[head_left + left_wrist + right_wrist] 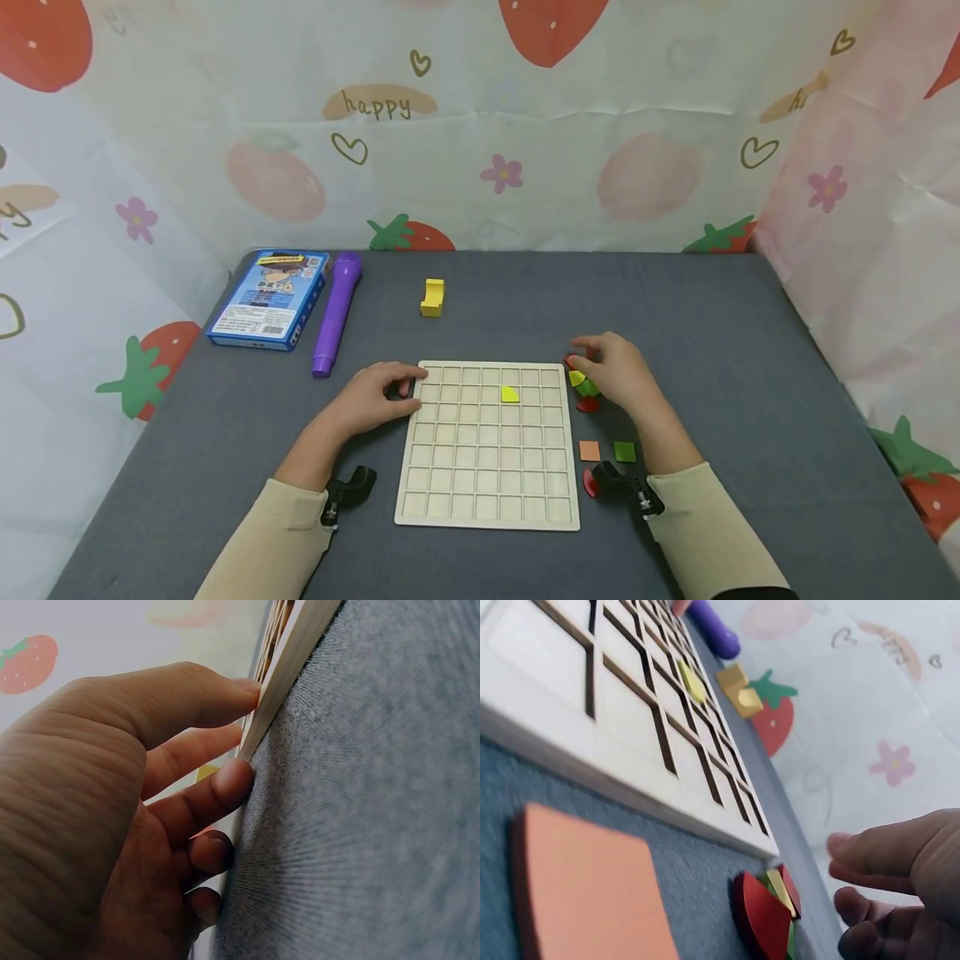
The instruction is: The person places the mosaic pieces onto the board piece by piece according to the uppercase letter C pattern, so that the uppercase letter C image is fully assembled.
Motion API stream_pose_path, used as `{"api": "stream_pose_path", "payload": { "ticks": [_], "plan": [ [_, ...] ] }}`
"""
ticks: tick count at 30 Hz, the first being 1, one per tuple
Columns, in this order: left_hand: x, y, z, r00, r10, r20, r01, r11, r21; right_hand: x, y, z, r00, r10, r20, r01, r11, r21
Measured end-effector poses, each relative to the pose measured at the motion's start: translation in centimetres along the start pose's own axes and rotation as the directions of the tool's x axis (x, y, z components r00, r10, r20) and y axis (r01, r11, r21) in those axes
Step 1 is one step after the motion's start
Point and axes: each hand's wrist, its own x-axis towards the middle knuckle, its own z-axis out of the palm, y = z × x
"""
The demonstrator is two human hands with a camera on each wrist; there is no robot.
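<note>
A pale wooden grid board (486, 527) lies flat, with a yellow piece (510, 394) in one of its upper cells. At the board's upper left corner, my left hand (375, 396) touches the edge with thumb and index finger; its other fingers curl loosely in the left wrist view. My right hand (618, 367) hovers beside the upper right corner, over a small cluster of red, yellow and green pieces (588, 388). Between its bent fingers and thumb (885, 847) no piece shows in the right wrist view. A red piece (761, 919) stands out at the cluster's near side.
Right of the board lie an orange square (589, 451), a green square (625, 452) and a red piece (590, 483) partly behind the wrist mount. Farther back are a blue box (270, 300), a purple microphone-shaped stick (337, 317) and a yellow block (432, 298). Printed cloth walls surround the table.
</note>
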Motion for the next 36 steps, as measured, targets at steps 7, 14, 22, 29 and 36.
{"api": "stream_pose_path", "payload": {
  "ticks": [7,14,22,29,36],
  "plan": [
    [0.0,0.1,0.0,1.0,-0.01,0.006,0.01,1.0,0.0,0.6,1.6,-0.2,1.0,0.004,0.023,-0.002,0.998,-0.061],
    [0.1,0.2,0.0,1.0,-0.001,0.001,0.001,1.0,-0.007,0.8,2.5,0.2,0.994,-0.109,0.021,0.111,0.98,-0.163],
    [0.3,0.3,0.0,1.0,-0.002,0.008,0.002,1.0,-0.002,0.9,2.8,0.4,0.996,-0.086,0.002,0.085,0.979,-0.186],
    [0.2,0.1,0.0,1.0,0.004,0.005,-0.004,1.0,0.004,1.2,2.8,0.7,0.998,-0.051,-0.039,0.043,0.984,-0.17],
    [0.0,-0.1,0.1,1.0,0.007,-0.002,-0.007,1.0,-0.013,0.7,1.9,0.2,0.994,-0.062,-0.089,0.049,0.989,-0.138]
  ]
}}
